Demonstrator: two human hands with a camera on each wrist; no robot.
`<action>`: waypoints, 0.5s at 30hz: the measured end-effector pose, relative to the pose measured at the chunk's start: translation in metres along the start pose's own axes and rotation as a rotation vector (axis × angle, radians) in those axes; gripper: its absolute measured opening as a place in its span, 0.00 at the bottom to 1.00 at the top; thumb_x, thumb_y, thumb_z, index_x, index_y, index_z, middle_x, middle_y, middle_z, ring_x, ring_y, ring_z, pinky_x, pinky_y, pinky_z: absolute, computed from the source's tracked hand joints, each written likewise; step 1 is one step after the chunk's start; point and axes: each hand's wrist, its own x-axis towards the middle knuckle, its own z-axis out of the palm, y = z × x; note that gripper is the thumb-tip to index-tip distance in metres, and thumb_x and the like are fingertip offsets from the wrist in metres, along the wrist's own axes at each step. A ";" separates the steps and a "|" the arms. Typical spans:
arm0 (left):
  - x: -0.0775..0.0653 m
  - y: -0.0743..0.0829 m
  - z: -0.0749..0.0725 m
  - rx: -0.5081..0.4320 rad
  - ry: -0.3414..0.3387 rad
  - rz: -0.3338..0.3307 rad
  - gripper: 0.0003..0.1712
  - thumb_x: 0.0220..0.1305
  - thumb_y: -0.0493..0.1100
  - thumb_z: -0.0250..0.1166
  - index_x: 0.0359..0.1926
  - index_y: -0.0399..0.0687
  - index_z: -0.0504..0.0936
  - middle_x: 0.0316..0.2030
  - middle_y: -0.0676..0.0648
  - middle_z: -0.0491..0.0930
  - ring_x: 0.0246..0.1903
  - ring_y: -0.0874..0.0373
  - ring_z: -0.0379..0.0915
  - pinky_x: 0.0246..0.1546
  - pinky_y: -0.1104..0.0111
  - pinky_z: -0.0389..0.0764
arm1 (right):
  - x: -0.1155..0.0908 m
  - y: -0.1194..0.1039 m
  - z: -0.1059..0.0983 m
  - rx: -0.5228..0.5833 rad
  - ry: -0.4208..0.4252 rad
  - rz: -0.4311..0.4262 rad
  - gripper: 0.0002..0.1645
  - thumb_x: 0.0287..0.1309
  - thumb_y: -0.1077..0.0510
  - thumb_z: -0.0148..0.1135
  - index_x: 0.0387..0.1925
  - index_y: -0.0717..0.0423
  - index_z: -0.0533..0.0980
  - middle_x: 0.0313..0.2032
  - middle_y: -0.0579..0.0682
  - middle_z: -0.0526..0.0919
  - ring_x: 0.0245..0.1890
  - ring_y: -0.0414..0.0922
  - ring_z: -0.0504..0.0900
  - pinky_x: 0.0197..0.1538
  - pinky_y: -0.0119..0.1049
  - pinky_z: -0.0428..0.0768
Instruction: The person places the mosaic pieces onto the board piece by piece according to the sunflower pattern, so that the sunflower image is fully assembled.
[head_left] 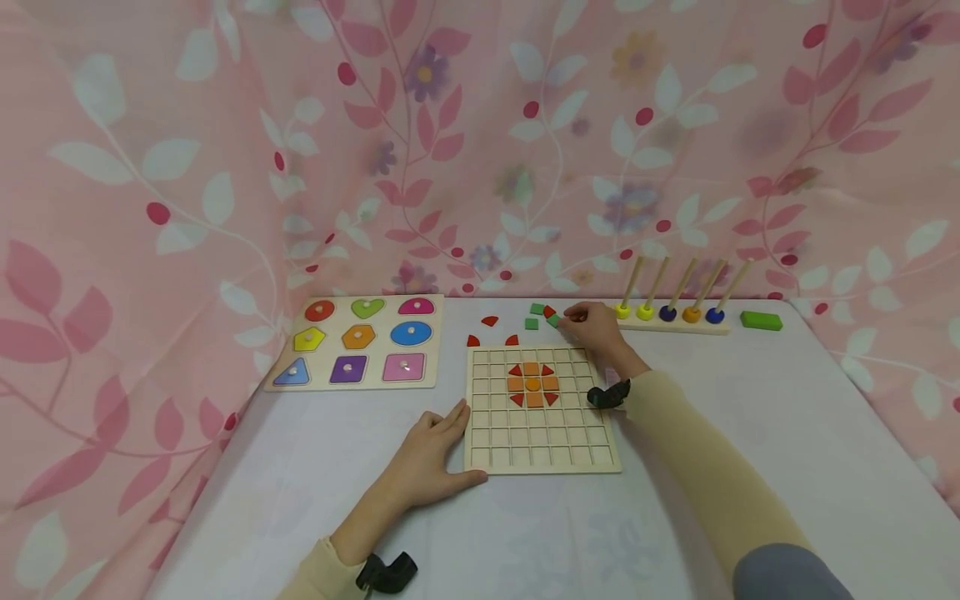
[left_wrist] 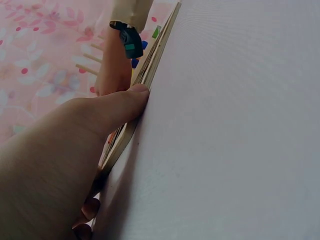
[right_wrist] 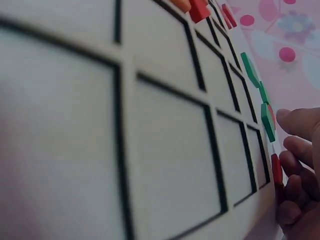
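A square wooden grid board (head_left: 543, 429) lies on the table with orange squares (head_left: 532, 368) and red wedge pieces (head_left: 517, 400) arranged around a round centre. My left hand (head_left: 427, 458) steadies it, thumb at the near left corner and fingers along the left edge. In the left wrist view, the thumb (left_wrist: 132, 97) presses on the board's side. Beyond the far edge, my right hand (head_left: 596, 329) reaches down at loose green squares (head_left: 532, 324) and a red wedge (head_left: 550, 311). Its fingertips are beside a green piece (right_wrist: 268, 122), with no piece showing between thumb and forefinger.
At the left lies a knobbed shape puzzle (head_left: 375, 340). A peg stand (head_left: 675, 325) with coloured rings is at the back right, beside a green block (head_left: 761, 321). More red wedges (head_left: 490, 321) lie behind the board. Patterned curtain (head_left: 480, 167) hangs behind the table.
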 end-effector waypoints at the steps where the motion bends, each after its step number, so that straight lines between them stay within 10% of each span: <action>1: 0.000 0.000 0.000 0.001 -0.001 -0.001 0.61 0.57 0.75 0.72 0.80 0.44 0.65 0.81 0.49 0.60 0.54 0.57 0.66 0.52 0.60 0.73 | 0.001 0.000 0.001 -0.004 -0.001 0.003 0.23 0.71 0.52 0.69 0.56 0.66 0.83 0.51 0.65 0.86 0.50 0.58 0.83 0.55 0.52 0.81; 15: 0.000 0.000 0.001 0.019 -0.001 -0.005 0.61 0.57 0.75 0.71 0.81 0.45 0.64 0.82 0.51 0.59 0.54 0.58 0.65 0.53 0.61 0.73 | 0.004 -0.003 0.008 -0.094 -0.010 0.010 0.24 0.67 0.52 0.71 0.54 0.67 0.84 0.53 0.66 0.85 0.52 0.60 0.81 0.57 0.55 0.79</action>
